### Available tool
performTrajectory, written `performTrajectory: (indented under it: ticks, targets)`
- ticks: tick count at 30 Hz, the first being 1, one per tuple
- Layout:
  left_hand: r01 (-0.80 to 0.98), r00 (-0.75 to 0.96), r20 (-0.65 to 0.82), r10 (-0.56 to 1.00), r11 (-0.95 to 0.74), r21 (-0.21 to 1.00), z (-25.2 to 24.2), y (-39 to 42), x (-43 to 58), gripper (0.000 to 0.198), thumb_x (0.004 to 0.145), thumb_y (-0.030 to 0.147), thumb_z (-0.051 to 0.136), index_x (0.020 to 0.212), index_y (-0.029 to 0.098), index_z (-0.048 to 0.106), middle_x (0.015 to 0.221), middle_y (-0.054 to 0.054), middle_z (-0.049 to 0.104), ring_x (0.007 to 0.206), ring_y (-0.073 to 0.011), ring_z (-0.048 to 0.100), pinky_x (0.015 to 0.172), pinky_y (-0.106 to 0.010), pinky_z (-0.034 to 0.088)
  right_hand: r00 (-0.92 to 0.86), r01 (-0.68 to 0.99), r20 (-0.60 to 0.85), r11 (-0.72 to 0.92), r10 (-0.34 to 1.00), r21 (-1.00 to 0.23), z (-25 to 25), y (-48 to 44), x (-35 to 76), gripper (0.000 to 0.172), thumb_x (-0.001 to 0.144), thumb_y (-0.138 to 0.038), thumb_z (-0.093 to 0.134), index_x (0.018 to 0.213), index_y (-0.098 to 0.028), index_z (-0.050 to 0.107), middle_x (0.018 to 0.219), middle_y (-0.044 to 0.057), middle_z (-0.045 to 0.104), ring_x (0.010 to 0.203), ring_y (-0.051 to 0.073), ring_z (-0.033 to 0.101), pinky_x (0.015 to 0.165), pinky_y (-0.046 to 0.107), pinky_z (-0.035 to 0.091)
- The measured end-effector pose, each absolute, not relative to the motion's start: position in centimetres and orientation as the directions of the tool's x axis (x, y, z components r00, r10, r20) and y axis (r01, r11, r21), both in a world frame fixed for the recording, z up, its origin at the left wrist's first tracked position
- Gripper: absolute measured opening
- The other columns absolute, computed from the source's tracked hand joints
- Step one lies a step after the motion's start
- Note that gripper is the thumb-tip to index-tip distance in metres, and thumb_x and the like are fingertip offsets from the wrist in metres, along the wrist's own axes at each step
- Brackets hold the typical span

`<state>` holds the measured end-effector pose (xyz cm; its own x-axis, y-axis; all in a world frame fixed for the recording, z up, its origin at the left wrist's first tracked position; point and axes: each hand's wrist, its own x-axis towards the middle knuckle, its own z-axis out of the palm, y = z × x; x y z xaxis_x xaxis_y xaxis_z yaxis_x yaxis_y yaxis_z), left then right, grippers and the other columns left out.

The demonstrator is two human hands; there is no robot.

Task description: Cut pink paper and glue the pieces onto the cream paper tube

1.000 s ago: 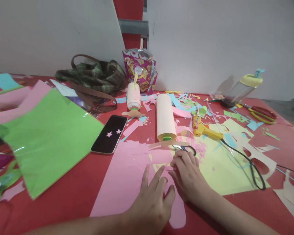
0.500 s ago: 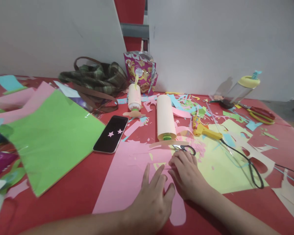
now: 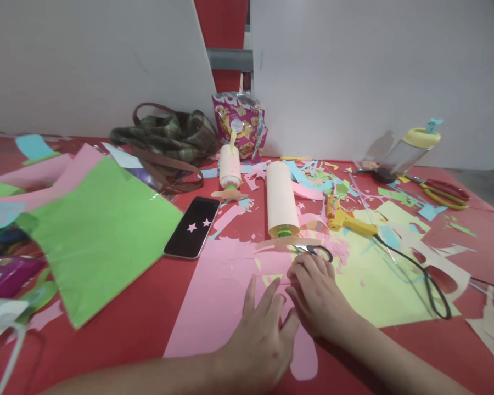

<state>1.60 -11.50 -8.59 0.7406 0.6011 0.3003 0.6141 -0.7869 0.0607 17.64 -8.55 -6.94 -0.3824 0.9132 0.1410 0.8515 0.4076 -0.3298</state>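
Note:
My left hand (image 3: 261, 332) rests over a pink paper sheet (image 3: 197, 307), its fingers stretched out and apart with nothing held. Close beside it, my right hand (image 3: 316, 293) has its fingers bent and pressed together low over the paper; whatever is under the fingertips is hidden. Just beyond those fingers lie black-handled scissors (image 3: 323, 252). A cream paper-wrapped cylinder (image 3: 282, 200) with a green cap lies behind them, a curved peach paper strip (image 3: 286, 242) at its near end. Small yellow scraps (image 3: 271, 278) lie near the left fingertips.
To the left are a phone (image 3: 192, 227) with two pink paper stars and a large green sheet (image 3: 107, 236). A yellow glue gun (image 3: 349, 220) with a black cord lies right, near pliers (image 3: 444, 193) and a clear bottle (image 3: 403, 153). A smaller cylinder (image 3: 229, 164) and snack bag (image 3: 242, 120) stand behind.
The whole view has shifted slightly, so things appear a little further right. Both hands keep nearly the same pose and place over the pink paper.

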Motion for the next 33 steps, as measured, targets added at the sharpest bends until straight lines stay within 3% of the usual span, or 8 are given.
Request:
performTrajectory:
  ticks: [13, 21, 24, 26, 30, 33]
  targets:
    - [0.614, 0.732, 0.333, 0.595, -0.787, 0.055, -8.7, -11.4, 1.5, 0.024, 0.078, 0.025, 0.042, 0.097, 0.014, 0.051, 0.094, -0.012, 0.051, 0.11, -0.0314, 0.035, 0.09, -0.063, 0.012, -0.417, 0.811, 0.245, 0.48, 0.875, -0.335, -7.0, -8.8, 17.3, 0.008, 0.078, -0.015, 0.041, 0.077, -0.017, 0.049, 0.077, 0.004, 0.053, 0.075, 0.019, 0.042, 0.072, 0.036, 0.028]
    - [0.609, 0.7, 0.357, 0.619, -0.778, 0.155, -8.3, -11.4, 1.5, 0.019, 0.076, 0.018, 0.043, 0.093, 0.014, 0.05, 0.095, -0.011, 0.049, 0.111, -0.0323, 0.034, 0.09, -0.062, 0.017, -0.346, 0.727, 0.301, 0.457, 0.889, -0.512, -7.1, -8.6, 17.5, 0.016, 0.077, -0.011, 0.042, 0.087, -0.017, 0.052, 0.076, 0.005, 0.06, 0.073, 0.018, 0.051, 0.071, 0.035, 0.034]
    - [0.608, 0.595, 0.446, 0.668, -0.738, 0.294, -8.0, -11.2, 1.5, 0.031, 0.074, 0.01, 0.042, 0.104, 0.012, 0.04, 0.106, -0.015, 0.041, 0.115, -0.0305, 0.029, 0.091, -0.057, 0.026, -0.287, 0.637, 0.322, 0.431, 0.902, -0.639, -6.9, -8.3, 17.9, 0.016, 0.077, -0.015, 0.044, 0.088, -0.019, 0.055, 0.078, 0.006, 0.061, 0.074, 0.018, 0.053, 0.069, 0.033, 0.04]
    - [0.595, 0.492, 0.44, 0.751, -0.659, 0.459, -7.7, -10.9, 1.5, 0.039, 0.075, 0.011, 0.042, 0.111, 0.011, 0.031, 0.112, -0.017, 0.034, 0.117, -0.0278, 0.027, 0.09, -0.049, 0.034, -0.222, 0.565, 0.244, 0.329, 0.944, -0.757, -6.6, -8.1, 18.0, 0.014, 0.075, -0.017, 0.047, 0.084, -0.019, 0.057, 0.076, 0.005, 0.061, 0.07, 0.017, 0.054, 0.063, 0.03, 0.042]
    - [0.448, 0.337, 0.247, 0.909, -0.385, 0.807, -7.1, -9.7, 1.6, 0.041, 0.078, 0.019, 0.042, 0.114, 0.012, 0.023, 0.113, -0.017, 0.036, 0.108, -0.0209, 0.039, 0.086, -0.038, 0.041, -0.07, 0.38, 0.018, 0.043, 0.997, -0.924, -6.0, -8.0, 18.0, 0.009, 0.072, -0.021, 0.051, 0.079, -0.019, 0.056, 0.072, 0.002, 0.059, 0.062, 0.014, 0.053, 0.054, 0.026, 0.042]
    - [0.303, 0.433, 0.047, 0.9, -0.195, 0.933, -6.2, -8.8, 1.5, 0.024, 0.083, 0.023, 0.036, 0.105, 0.015, 0.036, 0.099, -0.01, 0.051, 0.093, -0.0163, 0.051, 0.08, -0.031, 0.044, -0.027, 0.197, -0.046, -0.04, 0.999, -0.98, -5.7, -7.9, 17.8, 0.007, 0.071, -0.024, 0.054, 0.075, -0.018, 0.055, 0.066, 0.001, 0.056, 0.062, 0.013, 0.052, 0.055, 0.025, 0.042]
